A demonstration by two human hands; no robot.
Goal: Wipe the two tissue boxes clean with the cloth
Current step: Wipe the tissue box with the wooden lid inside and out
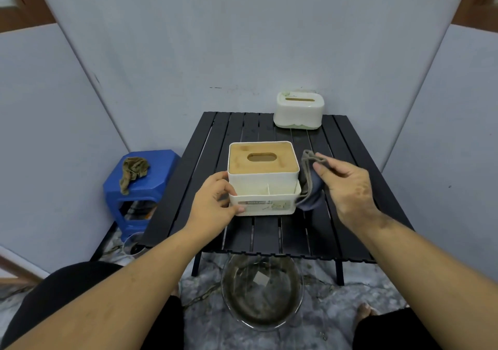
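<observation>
Cloth (310,185) pinched in our right hand (347,188) hangs touching the near tissue box (262,179) on its right wall; our left hand (215,201) clasps the box's left side.

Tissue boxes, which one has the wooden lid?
The near box, held by the left hand at the table's middle. The far box at the back edge is all white plastic with a green base.

Two tissue boxes (263,177) (299,110), two cloths (310,185) (134,170), one stool (140,188).
</observation>
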